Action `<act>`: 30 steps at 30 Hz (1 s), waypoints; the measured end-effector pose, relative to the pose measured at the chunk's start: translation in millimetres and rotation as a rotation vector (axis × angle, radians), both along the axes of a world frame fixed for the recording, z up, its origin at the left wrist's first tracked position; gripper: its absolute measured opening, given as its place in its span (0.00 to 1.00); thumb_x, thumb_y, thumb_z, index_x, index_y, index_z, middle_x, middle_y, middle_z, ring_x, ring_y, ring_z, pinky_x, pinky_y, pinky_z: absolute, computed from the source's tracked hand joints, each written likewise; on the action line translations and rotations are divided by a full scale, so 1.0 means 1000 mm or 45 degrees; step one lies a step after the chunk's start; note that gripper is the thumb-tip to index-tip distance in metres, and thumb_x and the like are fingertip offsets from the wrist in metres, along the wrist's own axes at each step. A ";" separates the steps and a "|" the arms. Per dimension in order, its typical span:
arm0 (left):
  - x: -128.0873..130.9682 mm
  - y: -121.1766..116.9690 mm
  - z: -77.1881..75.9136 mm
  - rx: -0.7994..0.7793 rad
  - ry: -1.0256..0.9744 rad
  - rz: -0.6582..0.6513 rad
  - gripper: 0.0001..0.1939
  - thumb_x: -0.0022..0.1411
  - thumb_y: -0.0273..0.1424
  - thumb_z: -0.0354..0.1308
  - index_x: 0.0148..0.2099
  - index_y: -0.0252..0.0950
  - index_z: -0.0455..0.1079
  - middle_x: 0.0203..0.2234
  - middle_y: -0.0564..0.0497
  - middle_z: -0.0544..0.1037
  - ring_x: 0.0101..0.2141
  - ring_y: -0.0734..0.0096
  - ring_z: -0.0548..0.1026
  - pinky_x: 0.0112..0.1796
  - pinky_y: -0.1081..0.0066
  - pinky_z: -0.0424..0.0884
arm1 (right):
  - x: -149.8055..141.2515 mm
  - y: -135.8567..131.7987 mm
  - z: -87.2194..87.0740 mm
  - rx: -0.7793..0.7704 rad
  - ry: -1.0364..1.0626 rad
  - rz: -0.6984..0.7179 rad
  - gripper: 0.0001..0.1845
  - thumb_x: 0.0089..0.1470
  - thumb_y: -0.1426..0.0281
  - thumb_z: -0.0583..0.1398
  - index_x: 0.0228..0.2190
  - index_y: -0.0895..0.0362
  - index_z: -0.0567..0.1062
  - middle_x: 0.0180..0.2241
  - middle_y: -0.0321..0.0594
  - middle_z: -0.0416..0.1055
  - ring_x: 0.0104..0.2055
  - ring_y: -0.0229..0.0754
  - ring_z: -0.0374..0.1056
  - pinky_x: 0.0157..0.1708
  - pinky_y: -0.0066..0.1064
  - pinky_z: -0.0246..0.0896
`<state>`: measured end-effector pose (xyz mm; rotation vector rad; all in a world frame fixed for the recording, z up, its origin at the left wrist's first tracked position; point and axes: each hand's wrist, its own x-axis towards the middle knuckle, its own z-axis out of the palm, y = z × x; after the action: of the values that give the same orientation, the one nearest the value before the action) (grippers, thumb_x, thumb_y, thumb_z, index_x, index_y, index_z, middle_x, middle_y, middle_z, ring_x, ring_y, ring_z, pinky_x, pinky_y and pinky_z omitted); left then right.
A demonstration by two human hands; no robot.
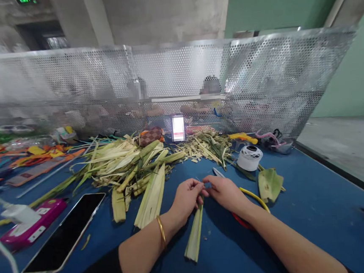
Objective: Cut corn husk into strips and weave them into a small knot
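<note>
My left hand (pixel 190 197), with a gold bangle at the wrist, is closed around the upper end of a pale green corn husk strip (pixel 195 239). The strip hangs down toward me, its cut end near the table surface. Close beside it, my right hand (pixel 221 189) has its fingertips pinched together, almost touching the left fingertips. What those right fingers hold is too small to make out. Partly under my right forearm lie scissors (pixel 256 198) with yellow and red handles, their blades pointing away. A white spool of thread (pixel 249 158) stands beyond my right hand.
A heap of corn husks (pixel 120 161) and shredded scraps (pixel 206 145) spreads ahead. On the left are a phone (pixel 64 234), a magenta power strip (pixel 33 221) and a white cable (pixel 7 253). A perforated metal screen (pixel 176 69) borders the blue table; people sit behind it.
</note>
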<state>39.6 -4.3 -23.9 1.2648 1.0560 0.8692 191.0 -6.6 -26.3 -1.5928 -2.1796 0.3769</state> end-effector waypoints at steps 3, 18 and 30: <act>0.000 0.003 -0.001 -0.016 0.075 -0.039 0.08 0.60 0.26 0.52 0.27 0.34 0.63 0.16 0.56 0.70 0.15 0.81 0.64 0.18 0.79 0.61 | 0.001 -0.003 0.005 -0.072 -0.084 -0.039 0.12 0.53 0.74 0.56 0.42 0.56 0.69 0.24 0.35 0.70 0.28 0.39 0.64 0.28 0.27 0.48; 0.000 0.006 0.001 -0.063 0.218 -0.120 0.10 0.55 0.22 0.54 0.22 0.31 0.67 0.14 0.55 0.70 0.15 0.81 0.66 0.20 0.78 0.64 | 0.001 -0.006 0.017 -0.383 0.564 -0.037 0.05 0.45 0.72 0.58 0.19 0.57 0.70 0.15 0.29 0.60 0.19 0.33 0.54 0.20 0.25 0.46; -0.010 0.016 -0.004 -0.065 0.167 -0.361 0.04 0.49 0.26 0.58 0.28 0.30 0.73 0.17 0.53 0.72 0.18 0.79 0.69 0.24 0.76 0.67 | -0.007 0.000 0.003 -0.492 0.946 -0.355 0.10 0.45 0.67 0.59 0.17 0.57 0.69 0.08 0.27 0.56 0.11 0.29 0.47 0.13 0.23 0.41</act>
<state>29.5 12.1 -27.5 1.4026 0.9646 0.5469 183.5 -6.3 -23.5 -1.5644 -1.3556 1.1406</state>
